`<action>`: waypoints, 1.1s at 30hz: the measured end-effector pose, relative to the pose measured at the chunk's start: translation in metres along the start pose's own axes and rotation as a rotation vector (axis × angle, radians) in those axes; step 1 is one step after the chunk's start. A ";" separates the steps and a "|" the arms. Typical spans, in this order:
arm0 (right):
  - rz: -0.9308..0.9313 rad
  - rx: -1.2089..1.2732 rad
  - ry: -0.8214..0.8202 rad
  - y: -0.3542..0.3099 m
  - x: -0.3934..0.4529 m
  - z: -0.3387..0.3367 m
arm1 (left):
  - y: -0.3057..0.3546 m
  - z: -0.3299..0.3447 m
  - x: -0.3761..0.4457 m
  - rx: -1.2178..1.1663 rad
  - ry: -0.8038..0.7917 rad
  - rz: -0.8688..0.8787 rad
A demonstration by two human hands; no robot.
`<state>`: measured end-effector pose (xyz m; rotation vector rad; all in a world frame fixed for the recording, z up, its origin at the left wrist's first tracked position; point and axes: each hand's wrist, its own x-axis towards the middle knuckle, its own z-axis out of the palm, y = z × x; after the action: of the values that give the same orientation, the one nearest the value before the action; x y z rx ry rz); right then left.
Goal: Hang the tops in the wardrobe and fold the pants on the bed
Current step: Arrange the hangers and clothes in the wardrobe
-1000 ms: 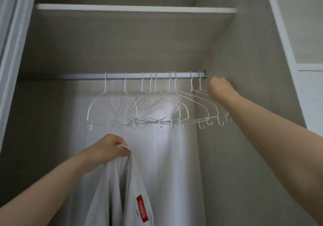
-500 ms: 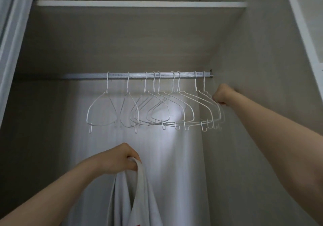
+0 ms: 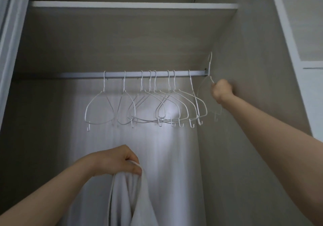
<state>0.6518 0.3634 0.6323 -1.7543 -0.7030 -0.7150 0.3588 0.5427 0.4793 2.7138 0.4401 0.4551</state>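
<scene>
Gripping a white hanger (image 3: 208, 89) in the right hand (image 3: 221, 90), hook raised above the rail (image 3: 132, 73) at far right; clutching a white top (image 3: 129, 201) in the left hand (image 3: 115, 161), nearer.

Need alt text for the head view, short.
The right hand grips a white wire hanger lifted off the right end of the wardrobe rail, its hook above the rail. The left hand holds a white top below eight hangers on the rail.
</scene>
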 end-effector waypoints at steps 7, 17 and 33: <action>0.028 0.011 0.008 0.009 -0.072 -0.016 | -0.010 0.019 -0.012 0.021 0.370 0.065; 0.246 0.162 -0.363 0.048 -0.196 -0.046 | -0.033 0.067 -0.033 -0.142 0.593 -0.194; 0.680 0.876 -1.365 0.099 -0.281 -0.119 | -0.041 0.107 -0.058 -0.405 0.682 -0.521</action>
<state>0.5294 0.1908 0.3905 -1.2670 -0.9574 1.2389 0.3357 0.5274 0.3539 1.8973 1.0578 1.1584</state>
